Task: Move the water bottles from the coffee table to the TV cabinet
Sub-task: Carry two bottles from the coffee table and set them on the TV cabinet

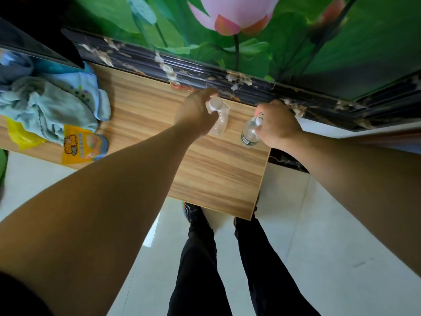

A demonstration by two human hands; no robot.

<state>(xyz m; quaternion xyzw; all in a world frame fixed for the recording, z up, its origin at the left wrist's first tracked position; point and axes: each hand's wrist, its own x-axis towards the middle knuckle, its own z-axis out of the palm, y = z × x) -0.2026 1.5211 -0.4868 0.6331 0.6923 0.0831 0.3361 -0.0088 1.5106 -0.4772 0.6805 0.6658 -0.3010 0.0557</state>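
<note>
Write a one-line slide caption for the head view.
Left hand and right hand each grip a clear water bottle, unlabelled bottle and green-labelled bottle, by the neck over a wooden cabinet top.

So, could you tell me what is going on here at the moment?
A person stands at a wooden cabinet top and holds two clear water bottles by their necks. The left hand grips the unlabelled bottle; the right hand grips the green-labelled bottle. Both bottles are upright near the cabinet's right end, at or just above its surface. A pile of pale blue cloth and a yellow snack packet lie further left.
</note>
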